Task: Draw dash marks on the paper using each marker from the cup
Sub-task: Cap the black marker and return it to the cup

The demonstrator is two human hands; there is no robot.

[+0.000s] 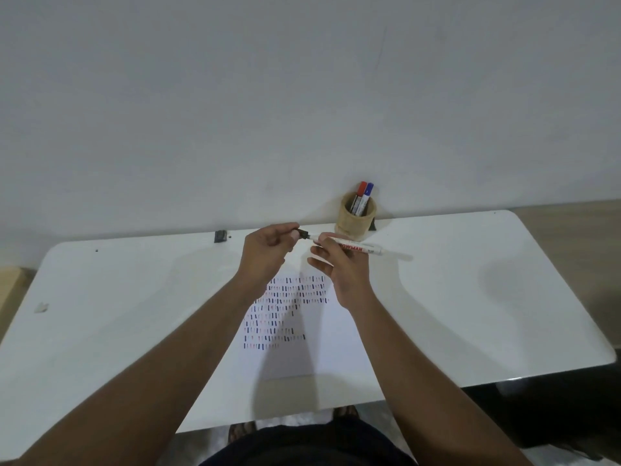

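My right hand [339, 264] holds a white marker [361, 247] by its barrel, lying nearly level above the table. My left hand [268, 248] pinches the marker's black cap [303, 234] at the marker's left end; whether the cap is on or just off the tip I cannot tell. Below both hands lies the white paper [312, 348], its upper left filled with several rows of short dashes [285, 311] in blue, red and dark ink. A tan cup [356, 216] stands at the table's far edge, holding a red-capped marker [361, 189] and a blue-capped marker [369, 190].
The white table [470, 297] runs against a pale wall. A small dark block [220, 236] sits at the far edge left of the hands. A small whitish scrap [41, 307] lies near the left edge. My feet [344, 412] show under the near edge.
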